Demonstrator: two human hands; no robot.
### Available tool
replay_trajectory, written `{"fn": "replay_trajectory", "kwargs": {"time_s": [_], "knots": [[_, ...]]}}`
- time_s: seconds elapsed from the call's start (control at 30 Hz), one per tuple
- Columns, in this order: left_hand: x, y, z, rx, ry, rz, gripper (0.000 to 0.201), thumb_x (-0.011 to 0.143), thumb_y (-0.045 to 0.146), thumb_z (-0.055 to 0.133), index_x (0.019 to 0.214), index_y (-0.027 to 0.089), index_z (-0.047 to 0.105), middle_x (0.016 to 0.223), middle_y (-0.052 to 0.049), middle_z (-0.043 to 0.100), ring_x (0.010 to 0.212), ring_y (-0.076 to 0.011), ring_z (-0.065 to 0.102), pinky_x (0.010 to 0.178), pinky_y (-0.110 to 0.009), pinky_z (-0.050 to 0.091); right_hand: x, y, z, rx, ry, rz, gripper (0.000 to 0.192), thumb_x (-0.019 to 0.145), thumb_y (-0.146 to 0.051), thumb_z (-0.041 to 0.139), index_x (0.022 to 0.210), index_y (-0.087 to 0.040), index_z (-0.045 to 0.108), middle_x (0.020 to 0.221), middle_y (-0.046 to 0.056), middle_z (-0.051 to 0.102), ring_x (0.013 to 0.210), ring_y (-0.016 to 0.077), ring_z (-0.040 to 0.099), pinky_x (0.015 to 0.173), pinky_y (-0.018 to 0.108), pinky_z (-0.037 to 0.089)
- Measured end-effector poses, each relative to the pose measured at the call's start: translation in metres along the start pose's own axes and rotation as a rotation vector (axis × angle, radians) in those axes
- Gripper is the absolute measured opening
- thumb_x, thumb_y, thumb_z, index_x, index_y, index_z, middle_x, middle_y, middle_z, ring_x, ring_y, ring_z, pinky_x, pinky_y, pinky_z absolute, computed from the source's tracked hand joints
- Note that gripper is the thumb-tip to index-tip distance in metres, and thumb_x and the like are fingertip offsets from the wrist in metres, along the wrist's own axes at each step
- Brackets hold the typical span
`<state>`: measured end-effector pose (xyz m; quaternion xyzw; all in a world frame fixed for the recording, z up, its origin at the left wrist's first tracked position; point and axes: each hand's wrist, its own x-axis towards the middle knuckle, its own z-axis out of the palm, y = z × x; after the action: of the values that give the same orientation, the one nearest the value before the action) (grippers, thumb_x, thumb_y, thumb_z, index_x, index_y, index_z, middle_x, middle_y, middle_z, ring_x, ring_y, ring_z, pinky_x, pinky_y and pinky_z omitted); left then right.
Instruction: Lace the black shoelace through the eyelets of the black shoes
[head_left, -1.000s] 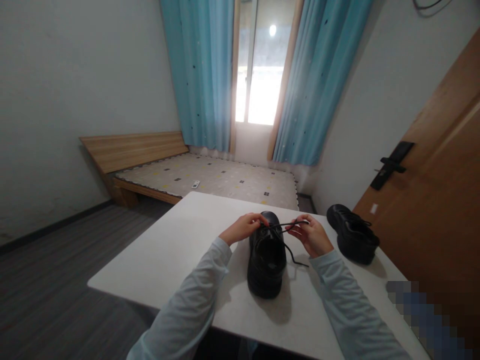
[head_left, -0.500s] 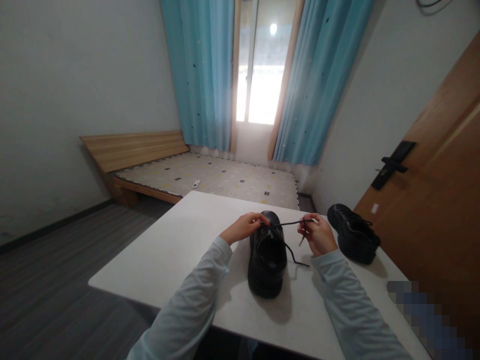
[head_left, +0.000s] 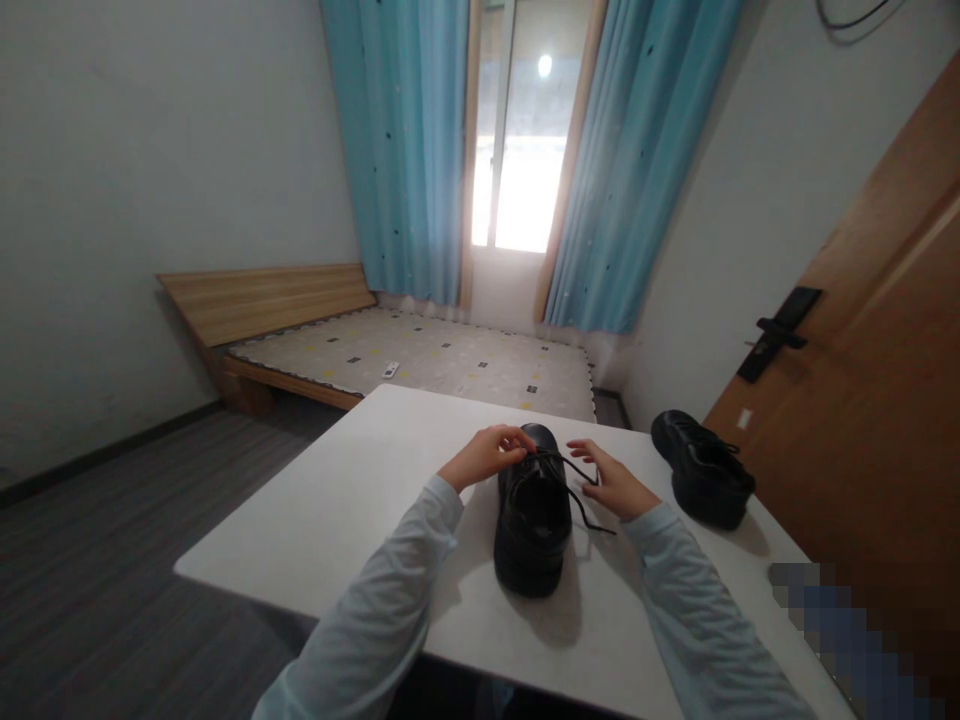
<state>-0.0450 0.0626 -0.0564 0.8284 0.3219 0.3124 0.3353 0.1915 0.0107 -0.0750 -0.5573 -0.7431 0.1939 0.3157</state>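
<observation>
Two hands are working at one black shoe (head_left: 532, 520) on our white table (head_left: 360, 500). We are curling our left hand (head_left: 484, 457) over the shoe's toe end, fingertips pinching the black lace (head_left: 574, 480) near the top eyelets. We are holding our right hand (head_left: 611, 483) open just beside the shoe, fingers spread, the lace's loose end trailing beneath it onto the tabletop. Both forearms in pale blue sleeves are angling inward. Another black shoe (head_left: 701, 468) is sitting well apart, by the wooden door (head_left: 877, 420).
</observation>
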Motion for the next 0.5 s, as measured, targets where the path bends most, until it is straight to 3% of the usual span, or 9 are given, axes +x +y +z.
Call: {"fn": "replay_trajectory", "kwargs": {"time_s": [0.07,0.13,0.27,0.5], "knots": [[0.0,-0.003,0.0,-0.029,0.022,-0.003,0.019,0.075,0.026,0.056,0.085,0.014,0.068,0.078,-0.002,0.065,0.072,-0.0114,0.057,0.068,-0.021,0.043,-0.004,-0.002,-0.001,0.037,-0.182,-0.099,0.075,0.053,-0.003,0.05,0.126,-0.016,0.043,0.127,0.012,0.052,0.12,0.0234,0.047,0.104,0.042,0.033],[0.0,-0.005,0.0,-0.042,0.041,-0.023,0.023,0.074,0.034,0.06,0.082,0.014,0.067,0.075,-0.003,0.066,0.069,-0.0116,0.057,0.067,-0.022,0.043,-0.007,-0.005,-0.005,0.069,-0.263,-0.152,0.081,0.055,-0.003,0.05,0.134,-0.018,0.036,0.138,0.01,0.042,0.129,0.0229,0.036,0.109,0.042,0.024],[0.0,-0.008,-0.001,-0.05,0.044,-0.075,0.033,0.069,0.045,0.064,0.076,0.013,0.067,0.07,-0.003,0.066,0.065,-0.0122,0.057,0.065,-0.024,0.044,-0.005,-0.011,-0.008,0.127,-0.21,-0.203,0.068,0.069,-0.011,0.054,0.135,-0.022,0.038,0.142,0.007,0.038,0.133,0.0225,0.031,0.111,0.044,0.019],[0.001,-0.009,0.0,-0.132,0.001,-0.085,0.03,0.066,0.04,0.068,0.075,0.011,0.068,0.069,-0.005,0.067,0.064,-0.0128,0.058,0.065,-0.025,0.045,-0.002,-0.023,-0.001,0.259,-0.111,-0.137,0.036,0.084,-0.038,0.049,0.117,-0.025,0.059,0.128,0.007,0.055,0.123,0.0238,0.045,0.103,0.046,0.034]]}}
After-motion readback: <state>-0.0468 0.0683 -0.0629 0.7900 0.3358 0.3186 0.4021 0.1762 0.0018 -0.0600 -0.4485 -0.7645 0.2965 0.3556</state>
